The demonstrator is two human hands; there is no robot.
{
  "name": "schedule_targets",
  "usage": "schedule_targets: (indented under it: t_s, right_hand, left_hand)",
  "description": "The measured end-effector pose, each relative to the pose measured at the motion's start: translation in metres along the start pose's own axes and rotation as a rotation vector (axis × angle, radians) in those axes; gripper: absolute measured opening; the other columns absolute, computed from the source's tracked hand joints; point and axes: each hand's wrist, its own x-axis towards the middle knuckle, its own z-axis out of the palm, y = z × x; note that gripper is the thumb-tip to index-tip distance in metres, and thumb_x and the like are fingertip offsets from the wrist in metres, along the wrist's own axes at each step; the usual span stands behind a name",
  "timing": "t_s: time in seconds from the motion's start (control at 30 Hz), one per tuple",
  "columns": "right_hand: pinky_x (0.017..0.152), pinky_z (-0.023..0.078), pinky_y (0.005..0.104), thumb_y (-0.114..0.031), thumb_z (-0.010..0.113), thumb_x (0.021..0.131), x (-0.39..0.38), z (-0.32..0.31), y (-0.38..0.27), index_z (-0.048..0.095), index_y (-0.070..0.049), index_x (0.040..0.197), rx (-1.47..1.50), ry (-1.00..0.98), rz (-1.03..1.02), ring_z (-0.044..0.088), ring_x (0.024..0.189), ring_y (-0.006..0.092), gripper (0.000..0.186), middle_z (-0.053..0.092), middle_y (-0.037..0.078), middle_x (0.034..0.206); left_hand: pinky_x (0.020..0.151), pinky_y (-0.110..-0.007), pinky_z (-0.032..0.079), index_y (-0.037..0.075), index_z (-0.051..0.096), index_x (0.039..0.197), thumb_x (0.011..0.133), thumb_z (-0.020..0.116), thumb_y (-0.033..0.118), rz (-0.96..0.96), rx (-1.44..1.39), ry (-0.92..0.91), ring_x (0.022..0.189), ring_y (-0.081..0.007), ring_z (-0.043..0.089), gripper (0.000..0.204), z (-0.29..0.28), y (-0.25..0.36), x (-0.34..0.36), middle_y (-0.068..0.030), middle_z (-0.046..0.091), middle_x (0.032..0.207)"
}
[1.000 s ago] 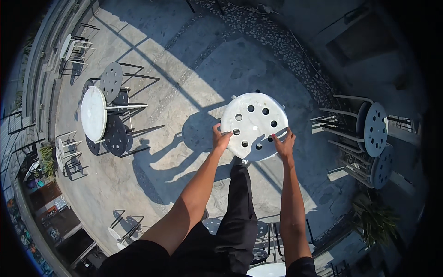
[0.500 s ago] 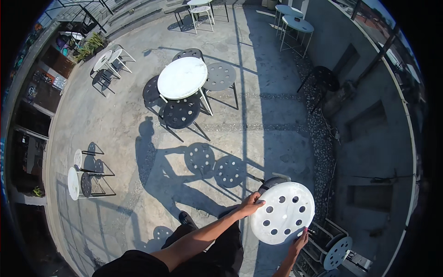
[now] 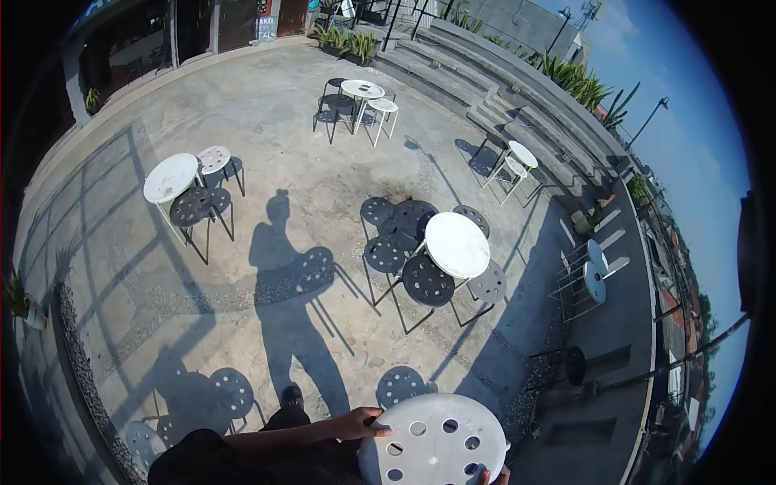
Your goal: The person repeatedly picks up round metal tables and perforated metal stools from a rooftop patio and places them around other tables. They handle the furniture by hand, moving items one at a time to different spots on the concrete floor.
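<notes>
Both hands grip the white perforated stool [image 3: 436, 449] by its seat rim, the left hand [image 3: 360, 423] curled over the near-left edge and the right hand [image 3: 491, 477] barely showing at the lower edge, so it is judged mid-carry and next needs a free spot to be set down upright. Beyond stand a white round table [image 3: 457, 243] ringed by dark stools [image 3: 427, 281]. Since half a second ago the view has swung, so this group now lies ahead.
</notes>
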Motion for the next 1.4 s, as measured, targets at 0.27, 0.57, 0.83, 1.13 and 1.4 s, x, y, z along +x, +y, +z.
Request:
schedule_targets:
  t_s: [0.27,0.57,0.83,1.13,1.4]
  right_hand:
    - [0.066,0.043,0.0251,-0.019,0.062,0.086,-0.009,0.184,-0.048,0.052,-0.002,0.086,0.063,-0.623,-0.131,0.052,0.071,0.0106,0.020,0.056,0.003,0.078]
    - [0.064,0.045,0.0250,-0.009,0.072,0.077,-0.016,0.341,-0.099,0.053,0.001,0.087,0.259,-1.002,-0.171,0.054,0.067,0.0107,0.024,0.059,0.006,0.075]
    - [0.060,0.044,0.0250,-0.008,0.069,0.080,0.039,0.500,-0.129,0.057,0.001,0.076,0.056,-1.122,-0.436,0.054,0.064,0.0107,0.015,0.058,0.007,0.069]
    - [0.052,0.038,0.0238,-0.009,0.062,0.084,0.149,0.669,-0.168,0.051,-0.002,0.076,0.205,-1.111,-0.416,0.047,0.053,0.0072,0.015,0.052,0.004,0.059]
    - [0.052,0.036,0.0227,-0.008,0.059,0.086,0.234,0.796,-0.182,0.052,-0.002,0.071,0.239,-1.058,-0.327,0.044,0.055,0.0049,0.018,0.048,0.002,0.057]
  left_hand:
    - [0.069,-0.027,0.045,0.000,0.061,0.102,0.090,0.056,0.045,0.041,-0.055,0.701,0.082,-0.0100,0.055,0.047,-0.145,-0.045,-0.133,-0.0065,0.061,0.086]
    - [0.078,-0.034,0.048,-0.004,0.060,0.108,0.092,0.051,0.046,0.241,-0.374,1.180,0.090,-0.0159,0.059,0.052,-0.179,-0.008,-0.226,-0.0100,0.064,0.094]
    - [0.075,-0.031,0.048,-0.005,0.062,0.106,0.089,0.055,0.048,0.160,-0.239,1.370,0.083,-0.0147,0.061,0.056,-0.265,0.032,-0.212,-0.0096,0.066,0.088]
    - [0.076,-0.030,0.046,-0.003,0.061,0.107,0.089,0.058,0.043,0.258,-0.178,1.420,0.085,-0.0136,0.058,0.049,-0.412,0.124,-0.135,-0.0069,0.064,0.089]
    - [0.071,-0.028,0.044,-0.001,0.061,0.097,0.086,0.063,0.038,0.220,-0.128,1.368,0.078,-0.0105,0.053,0.041,-0.551,0.190,-0.065,-0.0028,0.060,0.081]
